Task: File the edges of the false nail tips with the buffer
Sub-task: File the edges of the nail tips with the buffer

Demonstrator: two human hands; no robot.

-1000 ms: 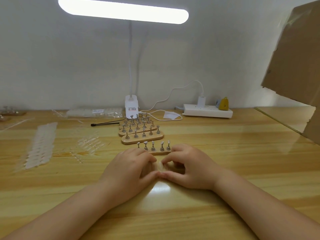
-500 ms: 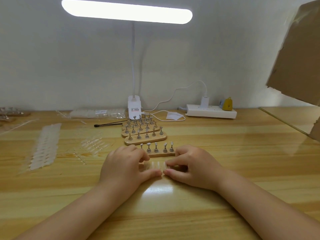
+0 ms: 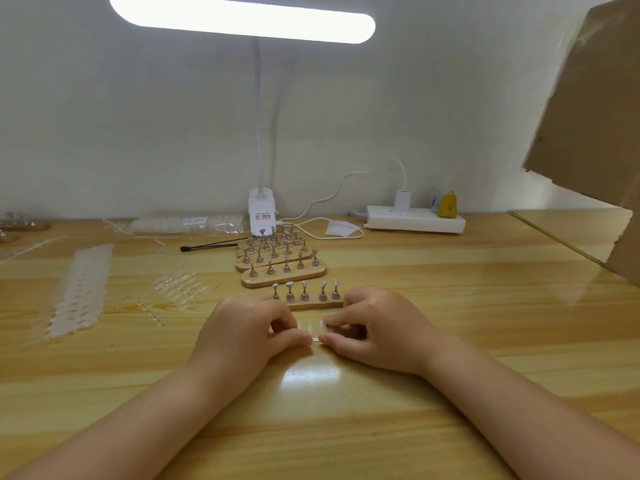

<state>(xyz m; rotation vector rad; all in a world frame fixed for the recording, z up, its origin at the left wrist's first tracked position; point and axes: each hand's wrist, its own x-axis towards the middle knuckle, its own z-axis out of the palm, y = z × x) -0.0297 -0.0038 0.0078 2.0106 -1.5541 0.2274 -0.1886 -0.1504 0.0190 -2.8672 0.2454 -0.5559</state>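
Both hands rest on the tabletop (image 3: 450,341) just in front of the nearest wooden nail stand (image 3: 313,304). The left hand (image 3: 242,330) and right hand (image 3: 377,327) each have a pinching grip, thumb and forefinger curled, on opposite ends of a clear strip (image 3: 313,330), probably false nail tips; glare obscures it. More stands (image 3: 277,258) sit behind the nearest one.

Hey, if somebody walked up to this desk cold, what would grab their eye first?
Probably the bright lamp glowing overhead at the top. Next, the left hand and right hand at the middle of the table, pinching a small clear strip between them. Just behind them, wooden stands with metal pegs sit in rows.
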